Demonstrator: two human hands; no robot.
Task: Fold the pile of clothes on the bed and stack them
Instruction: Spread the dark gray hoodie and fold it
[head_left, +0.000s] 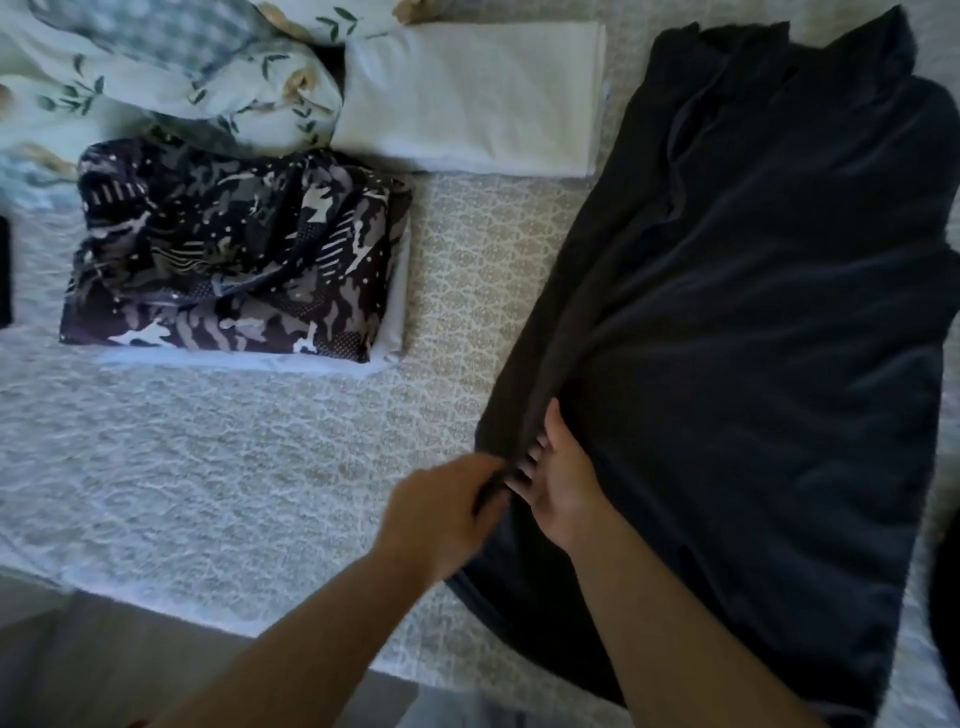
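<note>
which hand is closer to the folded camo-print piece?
Left. The left hand pinches the dark garment at its left edge, on the side facing the camo-print piece. The right hand lies just beyond, on the garment.

Dark garment (753, 312) cut off at right edge; left hand (441, 512) fingertips hidden in its fold.
</note>
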